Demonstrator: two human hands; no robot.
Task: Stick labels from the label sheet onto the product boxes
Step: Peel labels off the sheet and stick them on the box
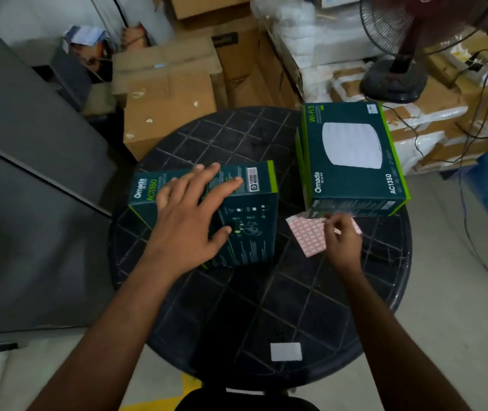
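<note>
Steadying near box with flat open left hand, right hand pinching at label sheet; labelling barely starting, far right box waiting

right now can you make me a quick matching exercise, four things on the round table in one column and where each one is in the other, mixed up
Things:
1. dark green product box with the white round device pictured on top
2. dark green product box lying with its printed diagram side up
3. pink label sheet
4. small white rectangular sticker

Places:
A. under the spread left hand
B. alone near the table's front edge
C. far right of the table, untouched
D. at the fingertips of the right hand

Pairs: 1-C, 2-A, 3-D, 4-B
</note>
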